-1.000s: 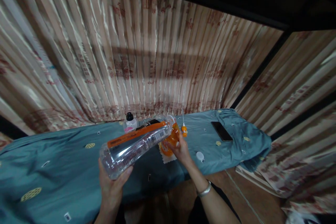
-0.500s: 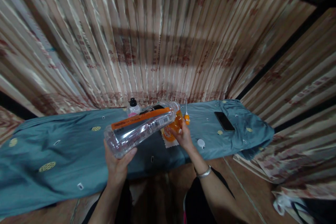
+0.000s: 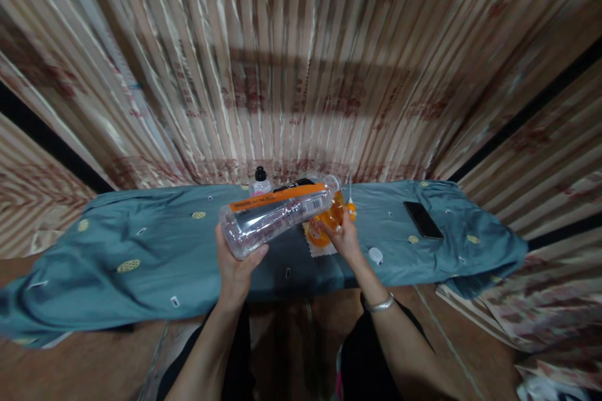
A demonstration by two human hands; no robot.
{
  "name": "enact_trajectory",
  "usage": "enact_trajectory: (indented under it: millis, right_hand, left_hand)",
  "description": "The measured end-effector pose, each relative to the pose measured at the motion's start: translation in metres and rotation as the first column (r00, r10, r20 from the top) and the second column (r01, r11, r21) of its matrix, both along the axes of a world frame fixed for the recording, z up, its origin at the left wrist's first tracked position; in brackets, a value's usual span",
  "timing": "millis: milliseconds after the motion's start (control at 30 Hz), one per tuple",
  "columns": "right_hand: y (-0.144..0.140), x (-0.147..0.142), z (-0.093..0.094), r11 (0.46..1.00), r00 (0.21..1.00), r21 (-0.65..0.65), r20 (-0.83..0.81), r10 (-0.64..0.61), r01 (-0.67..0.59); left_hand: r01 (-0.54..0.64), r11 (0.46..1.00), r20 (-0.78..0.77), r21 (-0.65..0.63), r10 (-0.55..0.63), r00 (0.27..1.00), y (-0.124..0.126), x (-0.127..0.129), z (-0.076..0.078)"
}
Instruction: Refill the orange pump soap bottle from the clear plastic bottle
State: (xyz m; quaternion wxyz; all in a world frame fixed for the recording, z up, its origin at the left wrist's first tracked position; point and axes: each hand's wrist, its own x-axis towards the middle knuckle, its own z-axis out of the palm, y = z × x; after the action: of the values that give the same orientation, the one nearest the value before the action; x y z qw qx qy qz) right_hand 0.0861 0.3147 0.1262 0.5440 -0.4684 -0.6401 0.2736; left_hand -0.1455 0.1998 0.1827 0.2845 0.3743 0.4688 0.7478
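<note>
My left hand [image 3: 239, 269] is wrapped round the base of a large clear plastic bottle [image 3: 277, 216] with an orange and black label. That bottle lies tilted nearly level, its neck toward the right, with its mouth at the top of a see-through orange bottle [image 3: 335, 212]. Around the orange bottle, the fingers of my right hand [image 3: 345, 238] are closed. Under it is a small scalloped orange-and-white mat [image 3: 320, 244]. Just behind my right hand stands an orange piece with a thin upright tube [image 3: 352, 208]. Whether liquid is flowing I cannot make out.
A clear bottle with a black cap [image 3: 260, 182] stands behind the big bottle. On the teal cloth [image 3: 160, 276] to the right lie a round white lid [image 3: 375, 255] and a black phone [image 3: 423, 220]. A pleated curtain [image 3: 301, 75] hangs close behind.
The view has swung left, so everything sits farther right in the picture. The large bottle is a little nearer level. Both hands keep their holds.
</note>
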Motion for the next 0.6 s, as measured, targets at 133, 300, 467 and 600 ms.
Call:
enact_trajectory:
  millis: [133,300,467,600]
  right_hand:
    - [0.0015,0.0006,-0.0025,1.000,1.000,-0.015,0.009,0.005,-0.004]
    - [0.0018,0.0003,-0.0038,1.000,1.000,0.016,0.003,0.003,-0.003]
    - [0.0014,0.0014,-0.0032,1.000,0.999,0.012,0.033,-0.019,0.019]
    - [0.0017,0.0025,-0.0041,0.999,0.998,-0.003,0.044,-0.044,0.045]
  left_hand:
    - [0.033,0.999,0.018,0.018,-0.034,0.999,-0.0004,0.0013,0.0019]
    - [0.011,0.999,0.008,0.034,-0.011,1.000,-0.0009,0.0020,0.0050]
    - [0.018,0.999,0.020,0.045,-0.019,1.000,-0.0012,0.0025,0.0053]
    - [-0.004,1.000,0.020,0.015,0.004,1.000,-0.0017,0.0034,0.0033]
